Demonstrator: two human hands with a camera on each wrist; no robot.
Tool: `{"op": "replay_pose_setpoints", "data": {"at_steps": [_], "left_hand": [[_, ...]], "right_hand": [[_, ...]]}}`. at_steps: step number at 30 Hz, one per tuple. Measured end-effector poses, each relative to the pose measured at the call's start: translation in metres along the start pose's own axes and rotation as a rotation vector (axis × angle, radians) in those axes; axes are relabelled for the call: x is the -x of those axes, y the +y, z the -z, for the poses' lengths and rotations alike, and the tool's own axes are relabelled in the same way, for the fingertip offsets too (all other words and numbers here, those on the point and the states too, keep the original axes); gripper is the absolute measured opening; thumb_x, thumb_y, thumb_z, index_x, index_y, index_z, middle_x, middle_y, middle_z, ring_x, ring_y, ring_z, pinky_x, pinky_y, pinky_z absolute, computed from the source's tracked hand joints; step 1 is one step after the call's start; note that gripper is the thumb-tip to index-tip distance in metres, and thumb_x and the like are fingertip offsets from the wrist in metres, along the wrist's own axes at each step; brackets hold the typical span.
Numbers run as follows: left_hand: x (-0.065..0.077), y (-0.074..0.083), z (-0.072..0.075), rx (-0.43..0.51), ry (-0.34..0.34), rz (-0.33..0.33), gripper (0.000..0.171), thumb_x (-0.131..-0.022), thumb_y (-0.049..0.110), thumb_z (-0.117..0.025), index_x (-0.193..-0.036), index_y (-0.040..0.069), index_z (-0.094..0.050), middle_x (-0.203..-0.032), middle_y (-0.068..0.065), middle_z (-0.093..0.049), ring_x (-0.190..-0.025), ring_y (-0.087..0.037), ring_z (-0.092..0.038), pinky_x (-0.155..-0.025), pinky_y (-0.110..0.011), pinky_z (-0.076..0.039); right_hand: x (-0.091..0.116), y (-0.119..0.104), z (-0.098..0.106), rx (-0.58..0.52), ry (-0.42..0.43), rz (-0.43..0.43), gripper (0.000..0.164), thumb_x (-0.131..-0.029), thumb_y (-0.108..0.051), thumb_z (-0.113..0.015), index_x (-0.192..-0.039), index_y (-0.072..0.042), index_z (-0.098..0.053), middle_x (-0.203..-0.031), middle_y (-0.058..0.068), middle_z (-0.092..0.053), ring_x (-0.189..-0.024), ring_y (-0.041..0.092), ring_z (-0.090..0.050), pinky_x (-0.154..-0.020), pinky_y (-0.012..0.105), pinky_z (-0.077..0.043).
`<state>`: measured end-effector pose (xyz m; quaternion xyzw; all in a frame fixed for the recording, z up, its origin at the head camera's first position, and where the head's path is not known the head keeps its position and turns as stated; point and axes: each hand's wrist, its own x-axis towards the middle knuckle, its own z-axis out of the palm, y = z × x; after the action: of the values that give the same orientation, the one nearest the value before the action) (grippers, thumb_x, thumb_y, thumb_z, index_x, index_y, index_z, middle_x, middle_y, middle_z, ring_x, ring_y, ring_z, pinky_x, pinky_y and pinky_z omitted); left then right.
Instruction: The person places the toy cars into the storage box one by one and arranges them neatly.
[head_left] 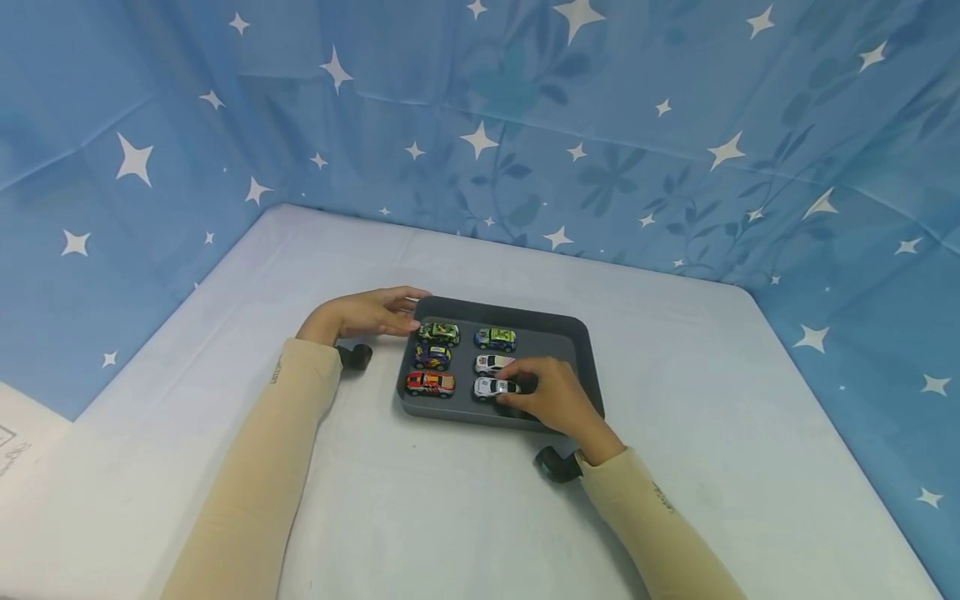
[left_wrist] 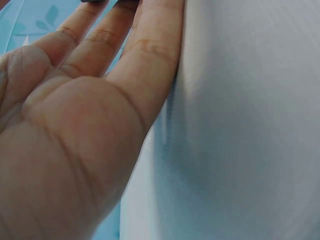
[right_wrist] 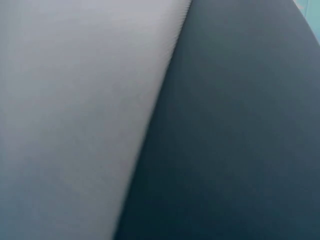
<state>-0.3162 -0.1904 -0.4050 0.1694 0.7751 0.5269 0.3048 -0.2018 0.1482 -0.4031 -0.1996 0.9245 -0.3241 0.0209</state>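
Observation:
A dark grey tray (head_left: 495, 417) lies on the table with several small toy cars in it. My right hand (head_left: 551, 392) reaches over the tray's front right part, thumb and fingertips pinching the rear end of a white toy car (head_left: 486, 387). Just behind that car sits another white toy car with coloured stripes (head_left: 489, 363), partly covered by the hand. At the tray's back left corner, my left hand (head_left: 363, 315) touches the rim with extended fingers. In the left wrist view its fingers (left_wrist: 150, 55) look nearly straight, their tips at a dark edge.
Along the tray's left side stand a green-black toy car (head_left: 438, 333), a purple one (head_left: 432, 357) and a red one (head_left: 430, 384). A blue-green toy car (head_left: 495, 338) heads the middle column. Blue star-patterned cloth (head_left: 480, 167) borders the white table (head_left: 465, 517).

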Motion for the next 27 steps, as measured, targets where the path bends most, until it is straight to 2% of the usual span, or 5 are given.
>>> {"op": "replay_pose_setpoints", "data": {"at_steps": [11, 17, 19, 22, 27], "left_hand": [[-0.005, 0.002, -0.003, 0.024, -0.009, 0.002, 0.077, -0.108, 0.006, -0.065, -0.173, 0.007, -0.022, -0.177, -0.029, -0.013, -0.161, -0.044, -0.026, -0.128, -0.054, -0.032], [0.0, -0.002, -0.001, -0.021, -0.009, 0.013, 0.079, -0.109, 0.014, -0.066, -0.173, 0.008, -0.02, -0.177, -0.029, -0.013, -0.161, -0.046, -0.024, -0.129, -0.057, -0.028], [0.004, -0.004, 0.0, -0.04, -0.003, 0.025, 0.08, -0.109, 0.016, -0.065, -0.174, 0.008, -0.019, -0.177, -0.029, -0.013, -0.161, -0.047, -0.024, -0.129, -0.057, -0.028], [0.011, -0.005, -0.002, -0.077, 0.02, 0.025, 0.078, -0.111, 0.016, -0.063, -0.173, 0.006, -0.018, -0.176, -0.03, -0.015, -0.16, -0.049, -0.026, -0.127, -0.057, -0.032], [0.027, 0.007, -0.014, -0.329, 0.184, -0.05, 0.066, -0.116, 0.02, -0.054, -0.17, -0.001, -0.023, -0.173, -0.03, -0.028, -0.155, -0.05, -0.036, -0.124, -0.062, -0.035]], "right_hand": [[0.001, -0.002, 0.0, 0.011, -0.02, -0.052, 0.025, -0.088, -0.011, -0.092, -0.112, -0.013, -0.085, -0.129, 0.013, -0.076, -0.104, 0.027, -0.069, -0.09, 0.049, -0.058], [0.002, 0.002, 0.006, -0.014, 0.039, 0.029, 0.02, -0.097, -0.011, -0.083, -0.116, -0.008, -0.083, -0.121, 0.012, -0.079, -0.098, 0.028, -0.071, -0.076, 0.042, -0.056], [0.005, 0.007, 0.009, -0.015, 0.062, 0.078, 0.021, -0.099, -0.009, -0.08, -0.12, -0.006, -0.081, -0.123, 0.013, -0.078, -0.102, 0.031, -0.07, -0.079, 0.045, -0.058], [0.012, 0.018, 0.016, 0.01, 0.089, 0.169, 0.029, -0.103, -0.004, -0.073, -0.132, -0.003, -0.076, -0.135, 0.016, -0.073, -0.12, 0.04, -0.065, -0.1, 0.059, -0.055], [0.025, 0.043, 0.033, 0.067, 0.11, 0.206, 0.049, -0.107, -0.005, -0.066, -0.155, 0.001, -0.056, -0.163, 0.025, -0.049, -0.153, 0.053, -0.035, -0.12, 0.077, -0.028]]}}
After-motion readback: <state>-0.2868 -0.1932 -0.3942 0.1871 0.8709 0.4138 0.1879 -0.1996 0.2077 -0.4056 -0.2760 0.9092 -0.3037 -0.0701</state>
